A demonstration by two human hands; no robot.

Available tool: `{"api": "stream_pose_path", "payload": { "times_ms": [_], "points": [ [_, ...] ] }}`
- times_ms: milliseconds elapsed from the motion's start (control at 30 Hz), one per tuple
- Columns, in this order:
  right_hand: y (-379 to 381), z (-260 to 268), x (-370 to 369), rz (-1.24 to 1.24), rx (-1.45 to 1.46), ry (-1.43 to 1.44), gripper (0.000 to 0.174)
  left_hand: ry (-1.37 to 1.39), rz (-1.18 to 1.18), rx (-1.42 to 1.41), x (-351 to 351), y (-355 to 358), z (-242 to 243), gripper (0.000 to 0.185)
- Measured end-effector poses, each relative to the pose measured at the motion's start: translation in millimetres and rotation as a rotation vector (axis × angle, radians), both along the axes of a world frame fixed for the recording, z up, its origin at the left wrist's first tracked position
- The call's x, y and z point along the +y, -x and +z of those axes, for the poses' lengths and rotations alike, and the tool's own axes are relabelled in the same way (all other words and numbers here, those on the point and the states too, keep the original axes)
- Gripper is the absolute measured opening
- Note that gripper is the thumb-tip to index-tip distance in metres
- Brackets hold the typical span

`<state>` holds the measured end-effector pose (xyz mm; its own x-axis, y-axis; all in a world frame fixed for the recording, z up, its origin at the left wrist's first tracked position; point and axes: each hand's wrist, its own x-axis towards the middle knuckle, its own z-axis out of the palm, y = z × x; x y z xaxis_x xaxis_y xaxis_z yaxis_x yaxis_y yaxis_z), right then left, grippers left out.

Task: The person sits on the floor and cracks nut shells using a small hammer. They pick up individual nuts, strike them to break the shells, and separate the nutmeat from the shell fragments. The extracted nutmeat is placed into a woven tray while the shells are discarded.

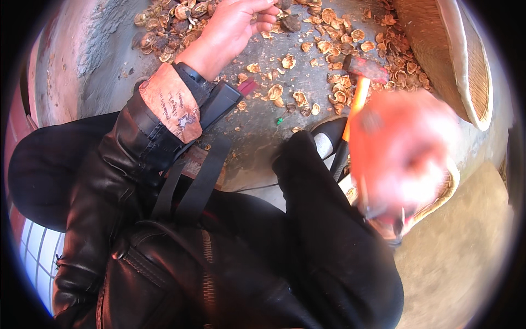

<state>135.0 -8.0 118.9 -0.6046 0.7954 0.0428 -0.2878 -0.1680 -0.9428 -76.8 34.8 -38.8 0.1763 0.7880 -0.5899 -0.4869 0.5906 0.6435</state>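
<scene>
My left hand (236, 31) reaches to the top edge of the head view, its fingers bent and partly cut off there. Right at the fingertips is a dark round lump, perhaps a walnut; whether it is held does not show. A second dark walnut-like lump (291, 23) rests just beside the fingers. At the right my right hand (404, 152) is strongly blurred, so its grip cannot be made out. Close to its left side is a hammer (356, 103) with a worn red head and an orange and black handle, partly hidden lower down.
Cracked walnut shells (345, 37) are strewn over the grey floor (246, 160). Dark whole nuts or husks (176, 24) are heaped upper left. A large woven basket (431, 53) stands upper right; another basket's rim (452, 181) curves behind my right hand. My shoe (328, 131) is near the hammer.
</scene>
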Motion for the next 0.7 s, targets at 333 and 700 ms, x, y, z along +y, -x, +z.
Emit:
{"api": "stream_pose_path", "payload": {
  "times_ms": [333,700],
  "points": [
    [17,47,7,0.199,0.208,-0.335,0.011,-0.106,-0.121,0.097,5,6,-15,0.02],
    [-14,-67,-7,-0.164,-0.727,0.242,0.016,-0.021,0.0,0.021,11,5,-1,0.011]
  ]
}}
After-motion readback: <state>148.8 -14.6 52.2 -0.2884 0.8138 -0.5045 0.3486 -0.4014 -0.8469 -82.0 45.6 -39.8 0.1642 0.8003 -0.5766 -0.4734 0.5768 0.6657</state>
